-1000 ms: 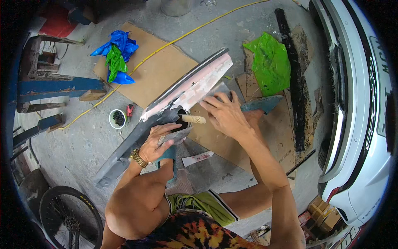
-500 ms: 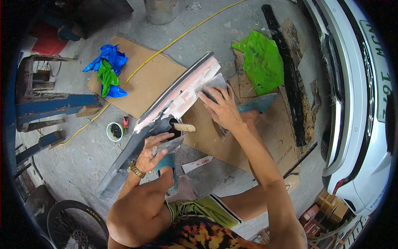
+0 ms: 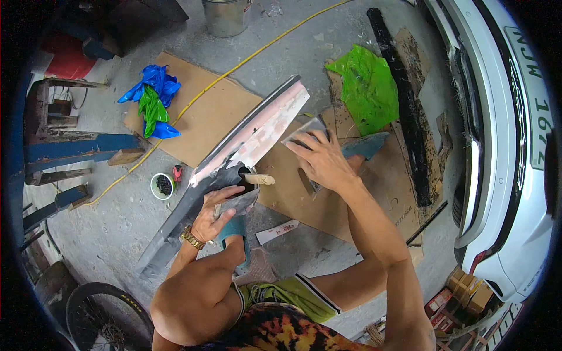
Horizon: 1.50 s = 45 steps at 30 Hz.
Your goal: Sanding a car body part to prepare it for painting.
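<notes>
A long car body panel [image 3: 249, 137], dark grey with pink and white filler patches, lies slanted in front of me. My left hand [image 3: 208, 215], with a gold watch on its wrist, rests on its near part. Between that thumb and fingers is a grey sheet of sandpaper [image 3: 237, 203]. My right hand [image 3: 324, 159] is just right of the panel's far end, apart from it, with its fingers over another grey sandpaper sheet [image 3: 314, 124]. A pale wooden stick [image 3: 259, 179] juts from a dark opening in the panel, beside my left hand.
Flat cardboard [image 3: 211, 120] lies under the panel. A white tub [image 3: 162, 186] with dark contents and a yellow cable [image 3: 196, 96] are left. Blue plastic [image 3: 161, 82] and green plastic [image 3: 369, 88] lie farther off. A white car [image 3: 497, 146] stands right; a bicycle wheel [image 3: 105, 319] is near left.
My right hand and its sandpaper have come off the panel's filler patch and moved slightly right. My left hand stays in nearly the same place.
</notes>
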Available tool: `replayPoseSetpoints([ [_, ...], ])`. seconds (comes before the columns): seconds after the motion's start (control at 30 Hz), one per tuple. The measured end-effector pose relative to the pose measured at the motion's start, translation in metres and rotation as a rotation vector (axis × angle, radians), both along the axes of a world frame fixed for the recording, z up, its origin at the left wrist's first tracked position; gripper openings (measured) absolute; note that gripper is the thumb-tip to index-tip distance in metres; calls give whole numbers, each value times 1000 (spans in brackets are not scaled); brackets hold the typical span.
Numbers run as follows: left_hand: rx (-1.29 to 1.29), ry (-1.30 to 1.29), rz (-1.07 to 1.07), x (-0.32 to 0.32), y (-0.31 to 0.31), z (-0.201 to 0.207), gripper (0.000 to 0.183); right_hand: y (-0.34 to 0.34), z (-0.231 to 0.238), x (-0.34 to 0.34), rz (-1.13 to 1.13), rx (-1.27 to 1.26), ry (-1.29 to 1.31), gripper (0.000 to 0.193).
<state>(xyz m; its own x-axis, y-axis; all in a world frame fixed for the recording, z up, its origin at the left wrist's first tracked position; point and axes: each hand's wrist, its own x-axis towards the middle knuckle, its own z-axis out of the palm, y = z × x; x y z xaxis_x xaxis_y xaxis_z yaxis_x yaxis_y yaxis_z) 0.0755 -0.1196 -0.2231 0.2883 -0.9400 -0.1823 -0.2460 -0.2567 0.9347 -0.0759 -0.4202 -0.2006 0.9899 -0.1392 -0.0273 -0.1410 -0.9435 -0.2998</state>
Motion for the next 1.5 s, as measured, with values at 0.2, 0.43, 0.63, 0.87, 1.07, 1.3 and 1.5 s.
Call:
replayPoseSetpoints([
  [0.2, -31, -23, -20, 0, 0, -3, 43, -3, 3, 21, -45, -13, -120, 42],
  [0.43, -5, 21, 1, 0, 1, -2, 49, 2, -7, 22, 10, -15, -82, 40],
  [0.63, -11, 16, 25, -1, 4, -5, 45, 0, 1, -17, -12, 156, 228, 34],
  [0.87, -21, 549, 495, -5, 15, 13, 37, 51, 72, -99, -609, 1858, -392, 58],
  [1.07, -269, 816, 459, -24, -16, 85, 35, 155, 102, -77, -182, 622, -499, 58],
  [1.3, -334, 903, 443, -49, -3, 145, 34, 184, 101, -67, -102, 218, -716, 61],
  [1.5, -475, 843, 308, -47, 12, 156, 32, 173, 136, -104, -170, 144, -242, 64],
])
